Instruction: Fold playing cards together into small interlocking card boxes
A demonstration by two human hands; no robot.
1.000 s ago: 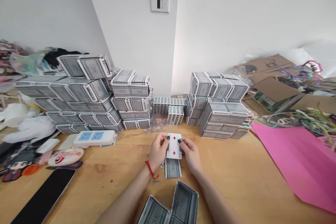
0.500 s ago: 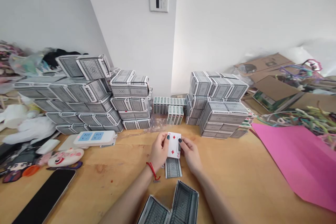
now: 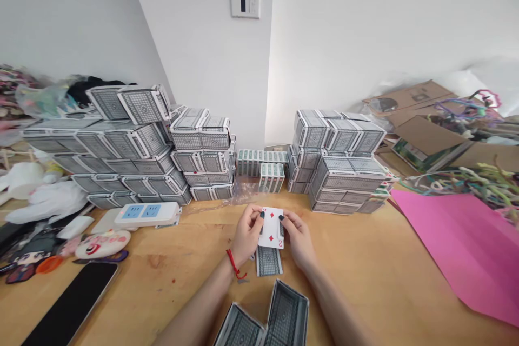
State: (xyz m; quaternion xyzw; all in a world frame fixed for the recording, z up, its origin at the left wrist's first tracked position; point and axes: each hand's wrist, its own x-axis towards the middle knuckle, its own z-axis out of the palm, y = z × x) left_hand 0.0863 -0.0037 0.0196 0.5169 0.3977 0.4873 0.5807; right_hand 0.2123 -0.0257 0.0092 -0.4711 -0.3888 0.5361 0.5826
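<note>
A two of diamonds playing card point(image 3: 271, 228) is held upright between my two hands, its face toward me. My left hand point(image 3: 248, 230) pinches its left edge, thumb on the face. On the other side my right hand point(image 3: 298, 235) grips the right edge, where a strip of patterned card back shows under the thumb. Just below lies a face-down card point(image 3: 268, 262) with a grey patterned back, partly hidden by the held one. Nearer to me, between my forearms, stands an open box shape made of folded cards point(image 3: 286, 313), cut off by the frame's bottom.
Stacked card-built blocks rise at the left point(image 3: 133, 146) and right point(image 3: 344, 178). Small card packs point(image 3: 271, 177) stand between them. A power strip point(image 3: 148, 213) and a phone point(image 3: 73, 303) lie left; pink paper point(image 3: 458, 248) and cardboard boxes point(image 3: 430, 140) are right.
The two of diamonds has tilted slightly, and a folded strip shows more clearly at its right edge. Both hands keep their hold with little movement.
</note>
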